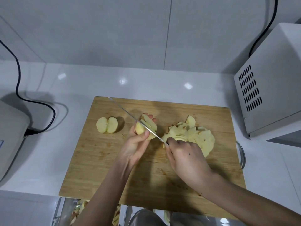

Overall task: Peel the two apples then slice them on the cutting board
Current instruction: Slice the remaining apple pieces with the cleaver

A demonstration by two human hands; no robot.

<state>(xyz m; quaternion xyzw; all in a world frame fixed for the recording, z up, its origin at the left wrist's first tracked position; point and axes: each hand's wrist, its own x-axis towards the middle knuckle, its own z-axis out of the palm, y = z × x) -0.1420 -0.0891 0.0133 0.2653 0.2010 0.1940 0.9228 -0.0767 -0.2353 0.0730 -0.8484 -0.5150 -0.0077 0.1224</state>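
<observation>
— How do the apples look?

— All peeled, pale yellow flesh. The wooden cutting board [101,168] lies on the white counter [65,88]. On its right part sits a loose pile of thin slices [202,137]. At the left, an apple half [107,125] stands alone, cut face up, core line showing. Between them the left hand [135,147] curls its fingers round a partly sliced apple piece [141,129], held just above the board.

— And the right hand [185,154]?

— Clenched on the knife [123,109]; the handle is hidden under it. It also covers the near edge of the slice pile.

— What else is around?

— A white vented appliance [268,88] stands right of the board, a grey machine [9,136] left, with a black cable [40,105] looping to it. Peelings [78,209] lie below the counter edge.

— Which way does the blade run?

— Diagonally, from the right hand up to the board's far left corner, crossing the held piece, tip pointing away.
</observation>
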